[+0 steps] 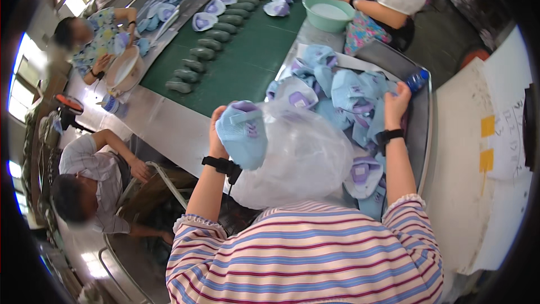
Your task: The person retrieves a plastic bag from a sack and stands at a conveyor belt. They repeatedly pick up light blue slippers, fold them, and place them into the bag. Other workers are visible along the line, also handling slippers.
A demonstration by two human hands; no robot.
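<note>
My left hand (216, 130) holds up a light-blue shoe upper (243, 135) with purple laces and a strap, in front of a large clear plastic bag (301, 155). My right hand (397, 101) is at the right side of a heap of similar shoe uppers (354, 93), its fingers curled. It touches the light-blue fabric there, but what sits between the fingers is hidden. White linings with purple trim show on some uppers in the heap. The heap lies in a grey tray (428, 115).
A blue-capped bottle (416, 80) stands at the tray's right edge. Ahead, a green conveyor belt (247, 50) carries rows of dark shoe lasts (206, 53) and uppers. Co-workers sit left and far right, beside a green basin (328, 12) and a pale basin (125, 68). A cream board (458, 135) stands right.
</note>
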